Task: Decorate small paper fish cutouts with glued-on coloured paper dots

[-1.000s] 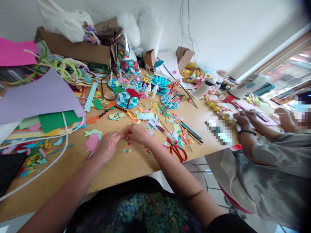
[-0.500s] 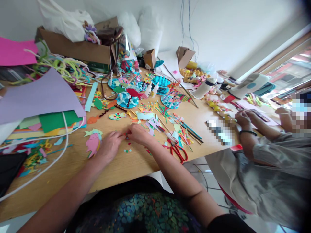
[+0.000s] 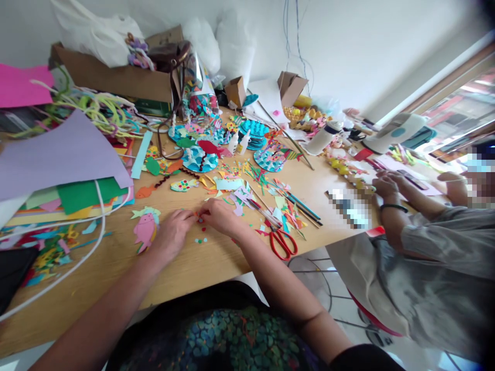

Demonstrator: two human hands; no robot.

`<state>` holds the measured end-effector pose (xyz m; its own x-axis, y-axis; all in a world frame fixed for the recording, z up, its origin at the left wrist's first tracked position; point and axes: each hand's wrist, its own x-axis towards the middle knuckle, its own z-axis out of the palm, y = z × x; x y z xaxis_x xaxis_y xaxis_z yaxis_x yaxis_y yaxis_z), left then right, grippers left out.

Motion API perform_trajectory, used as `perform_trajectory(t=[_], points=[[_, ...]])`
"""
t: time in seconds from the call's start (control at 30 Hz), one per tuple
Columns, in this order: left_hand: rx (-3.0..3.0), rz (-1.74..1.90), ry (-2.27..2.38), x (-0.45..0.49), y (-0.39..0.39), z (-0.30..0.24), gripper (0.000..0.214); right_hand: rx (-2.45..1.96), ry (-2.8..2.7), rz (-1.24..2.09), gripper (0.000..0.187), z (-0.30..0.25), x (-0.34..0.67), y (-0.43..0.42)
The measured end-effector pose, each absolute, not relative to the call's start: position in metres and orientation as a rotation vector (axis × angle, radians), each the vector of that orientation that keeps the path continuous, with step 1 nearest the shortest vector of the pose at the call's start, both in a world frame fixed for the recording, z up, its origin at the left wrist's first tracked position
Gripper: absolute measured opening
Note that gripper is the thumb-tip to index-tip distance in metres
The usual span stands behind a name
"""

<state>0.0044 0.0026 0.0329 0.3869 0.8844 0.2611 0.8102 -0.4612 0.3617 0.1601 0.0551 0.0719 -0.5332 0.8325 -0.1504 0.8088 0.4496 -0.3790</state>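
Note:
Close together over the wooden table, my two hands meet at the fingertips. My left hand is closed, fingers bent down on a small orange paper piece that shows only in part. From the other side my right hand pinches at the same piece; its full shape is hidden. Small red and pale paper dots lie just below the fingers. Left of my left hand lie pink paper fish, with a green one partly under them. A dotted paper fish rests beyond my hands.
Red-handled scissors, pencils and paper scraps lie to the right. Glue bottles stand behind, among blue wave-patterned discs. Paper sheets and a white cable are at left. A co-worker's hands work at right.
The view has shifted slightly, so things appear a little further left. My hands stay together at nearly the same spot, with small finger movements.

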Motion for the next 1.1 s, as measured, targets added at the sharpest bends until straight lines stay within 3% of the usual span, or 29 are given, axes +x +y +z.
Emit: perform_trajectory(t=[1.1], points=[[2.405, 0.67, 1.475, -0.001, 0.004, 0.029, 0.048, -1.644, -2.648, 0.659, 0.023, 0.078, 0.149, 0.059]])
